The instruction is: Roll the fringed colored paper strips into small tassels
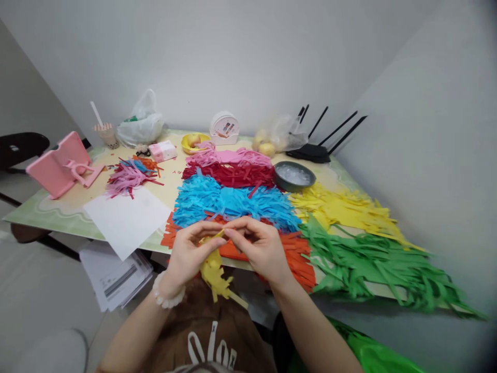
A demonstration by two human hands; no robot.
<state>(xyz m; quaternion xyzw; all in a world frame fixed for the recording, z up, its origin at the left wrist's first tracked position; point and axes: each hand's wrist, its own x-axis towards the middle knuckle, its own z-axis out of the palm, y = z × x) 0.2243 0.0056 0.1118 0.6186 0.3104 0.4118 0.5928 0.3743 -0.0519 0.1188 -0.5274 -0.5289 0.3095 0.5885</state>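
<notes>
Close to my lap, just off the table's front edge, a strip of fringed yellow paper [213,272] hangs from my hands. My left hand [193,248] pinches its upper end between thumb and fingers. Facing it, my right hand [258,246] also has thumb and fingertips closed on the yellow paper's top. Behind the hands lie fringed orange paper [301,256], blue paper [233,199], dark red paper [229,175] and pink paper [229,156]. To the right spread yellow fringed paper [353,210] and green fringed paper [384,259].
A dark bowl [306,178] stands behind the yellow sheets, near a black router [310,153]. White paper [126,217], a bundle of mixed fringe [128,176] and a pink stand [52,166] are at left. A drink cup [107,135] and plastic bag [142,127] are behind.
</notes>
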